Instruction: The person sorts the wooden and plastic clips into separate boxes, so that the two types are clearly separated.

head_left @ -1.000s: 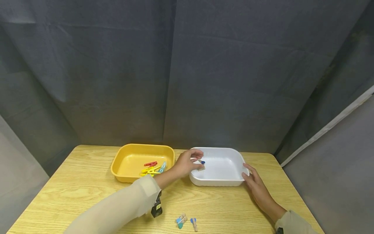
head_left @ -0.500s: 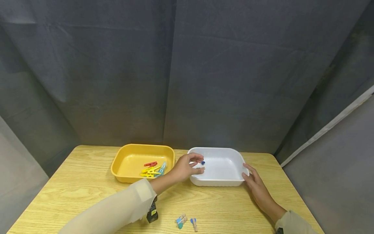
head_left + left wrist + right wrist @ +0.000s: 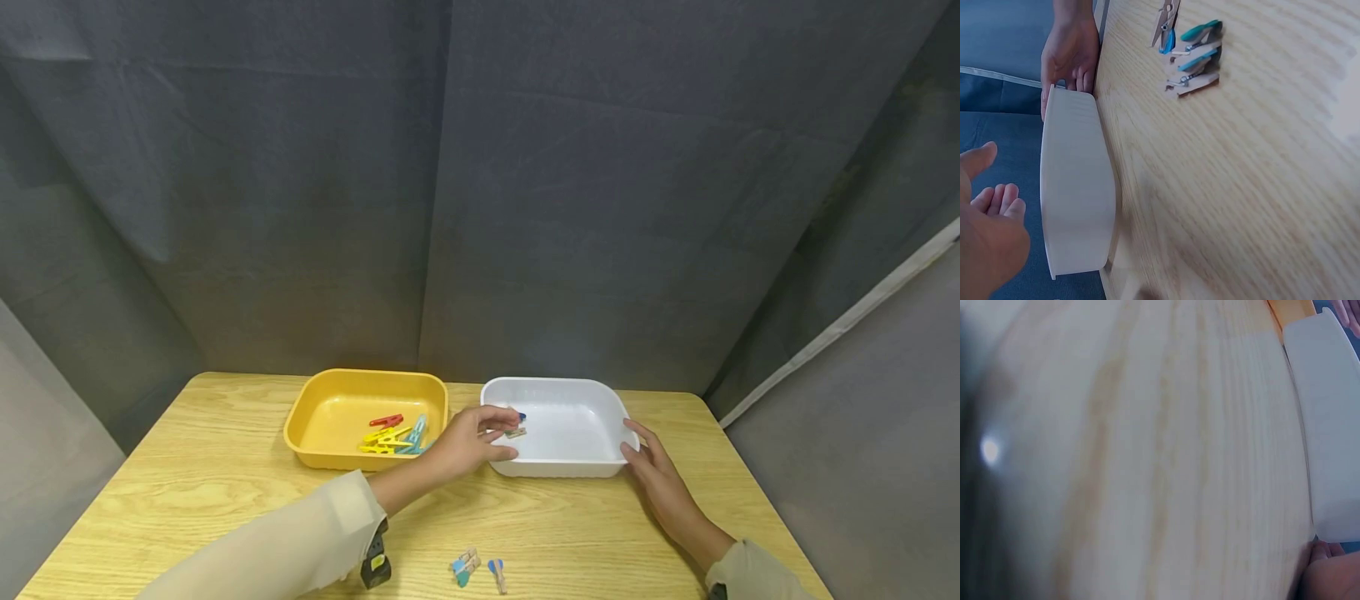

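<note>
My left hand (image 3: 463, 443) hovers over the left rim of a white plastic bin (image 3: 558, 469), thumb and fingers apart. In the left wrist view nothing is between its fingers. Wooden clothespins (image 3: 515, 433) lie in the bin just beyond the fingertips, one with a blue end, partly hidden by the hand. My right hand (image 3: 663, 483) grips the bin's right end at the rim. Close to the front of the table lie a small cluster of wooden clothespins (image 3: 465, 567) with blue and teal ends and a single clothespin (image 3: 498, 575) with a blue heart-shaped end.
A yellow bin (image 3: 322, 457) stands left of the white one, holding red, yellow and light blue plastic clothespins (image 3: 393, 440). Both are on a wood-grain table (image 3: 187, 475). Dark grey cloth (image 3: 525, 208) hangs behind the table and along its sides.
My left hand has let go of a wooden clothespin in the white bin, and its thumb has drawn back toward the front. The forearm has shifted slightly left. My right hand has stayed put.
</note>
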`<state>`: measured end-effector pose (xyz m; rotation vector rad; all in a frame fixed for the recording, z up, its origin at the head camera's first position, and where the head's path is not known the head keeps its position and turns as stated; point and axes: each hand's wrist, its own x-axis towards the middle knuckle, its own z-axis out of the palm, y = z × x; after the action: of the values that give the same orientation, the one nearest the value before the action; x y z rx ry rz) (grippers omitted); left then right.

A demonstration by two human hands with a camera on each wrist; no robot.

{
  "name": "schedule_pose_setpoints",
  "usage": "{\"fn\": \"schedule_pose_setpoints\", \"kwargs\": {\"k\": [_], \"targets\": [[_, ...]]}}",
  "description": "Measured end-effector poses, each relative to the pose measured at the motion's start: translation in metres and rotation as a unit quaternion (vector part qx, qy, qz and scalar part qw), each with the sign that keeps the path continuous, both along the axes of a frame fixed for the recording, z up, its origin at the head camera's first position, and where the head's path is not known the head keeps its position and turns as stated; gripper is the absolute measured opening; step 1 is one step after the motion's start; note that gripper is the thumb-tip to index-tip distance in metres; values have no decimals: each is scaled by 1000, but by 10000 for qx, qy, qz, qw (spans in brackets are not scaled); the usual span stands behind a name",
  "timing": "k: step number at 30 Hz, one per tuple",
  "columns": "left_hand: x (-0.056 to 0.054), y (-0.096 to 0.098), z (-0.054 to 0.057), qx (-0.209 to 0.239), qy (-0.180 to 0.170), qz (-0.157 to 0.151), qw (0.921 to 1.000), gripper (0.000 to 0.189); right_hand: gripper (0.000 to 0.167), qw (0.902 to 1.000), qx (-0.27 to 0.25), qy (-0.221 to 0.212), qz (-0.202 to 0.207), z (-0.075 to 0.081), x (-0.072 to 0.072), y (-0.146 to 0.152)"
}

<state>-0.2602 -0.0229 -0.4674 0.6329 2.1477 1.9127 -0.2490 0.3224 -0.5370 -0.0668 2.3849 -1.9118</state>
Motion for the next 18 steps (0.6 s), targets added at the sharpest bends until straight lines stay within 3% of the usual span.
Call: {"fn": "schedule_pose_setpoints", "kwargs": {"k": [8,18], "targets": [[11,-9,2,-17,-110,-126,9999,45,63,10000,70,-50,-12,-2,-1,2],[30,-20,2,-104,-165,-575,9982,55,64,9999,71,-81,-42,0,-1,1]]}}
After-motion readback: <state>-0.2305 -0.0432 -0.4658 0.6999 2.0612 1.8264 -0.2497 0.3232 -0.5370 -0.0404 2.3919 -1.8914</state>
